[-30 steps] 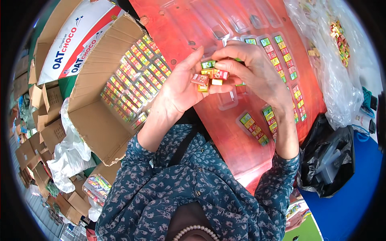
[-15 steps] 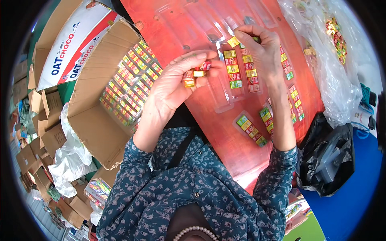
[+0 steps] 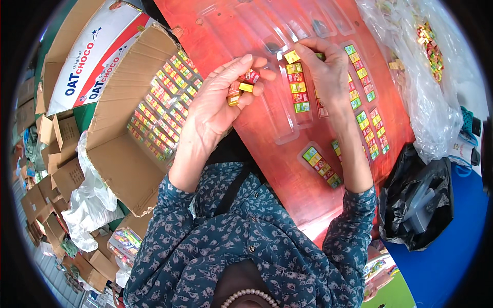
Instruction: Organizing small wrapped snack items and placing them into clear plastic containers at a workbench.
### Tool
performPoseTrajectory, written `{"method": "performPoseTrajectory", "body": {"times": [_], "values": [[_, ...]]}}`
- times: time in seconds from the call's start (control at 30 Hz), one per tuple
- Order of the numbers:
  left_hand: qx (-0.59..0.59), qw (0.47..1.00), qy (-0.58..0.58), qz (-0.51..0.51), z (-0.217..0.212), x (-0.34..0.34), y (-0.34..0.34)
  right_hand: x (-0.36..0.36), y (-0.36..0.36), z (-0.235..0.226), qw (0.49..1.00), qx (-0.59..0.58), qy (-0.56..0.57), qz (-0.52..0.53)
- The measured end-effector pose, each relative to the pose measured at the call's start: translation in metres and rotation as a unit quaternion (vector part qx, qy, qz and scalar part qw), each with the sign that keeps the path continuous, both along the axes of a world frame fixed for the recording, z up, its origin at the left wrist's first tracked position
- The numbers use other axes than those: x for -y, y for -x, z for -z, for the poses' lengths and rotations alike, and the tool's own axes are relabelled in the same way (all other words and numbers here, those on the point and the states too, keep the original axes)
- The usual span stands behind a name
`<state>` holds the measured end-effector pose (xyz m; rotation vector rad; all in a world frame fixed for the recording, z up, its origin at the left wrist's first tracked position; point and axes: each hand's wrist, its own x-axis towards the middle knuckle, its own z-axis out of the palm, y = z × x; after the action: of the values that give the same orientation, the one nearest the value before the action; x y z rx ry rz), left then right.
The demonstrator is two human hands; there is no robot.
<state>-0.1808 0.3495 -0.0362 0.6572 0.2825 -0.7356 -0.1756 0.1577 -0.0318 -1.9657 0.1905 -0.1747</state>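
While the left hand (image 3: 214,100), half curled, cups several small boxes (image 3: 250,77), the right hand (image 3: 329,72) pinches a yellow box (image 3: 291,56) at the far end of a row (image 3: 297,88) in the clear tray (image 3: 286,139) on the red desk (image 3: 272,167); a slackening palm could spill boxes, and a crooked push might skew the row.

"Over to the right?"
"A black plastic bag (image 3: 439,203), crumpled, against a blue surface (image 3: 465,215)"
"And the far left?"
"Brown cartons (image 3: 68,169) heaped up, a white plastic bag (image 3: 90,206) slumped beside them"
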Motion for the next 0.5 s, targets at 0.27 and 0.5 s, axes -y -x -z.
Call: {"method": "performPoseTrajectory", "body": {"times": [0.27,0.5], "values": [[0.081,0.993,-0.086,0.003,-0.001,0.017,-0.004,-0.011,0.010,-0.026,0.982,-0.082,-0.119,-0.122],[0.064,0.993,-0.097,-0.020,-0.001,0.010,-0.004,0.025,0.000,-0.019,0.979,-0.058,-0.071,-0.181]]}}
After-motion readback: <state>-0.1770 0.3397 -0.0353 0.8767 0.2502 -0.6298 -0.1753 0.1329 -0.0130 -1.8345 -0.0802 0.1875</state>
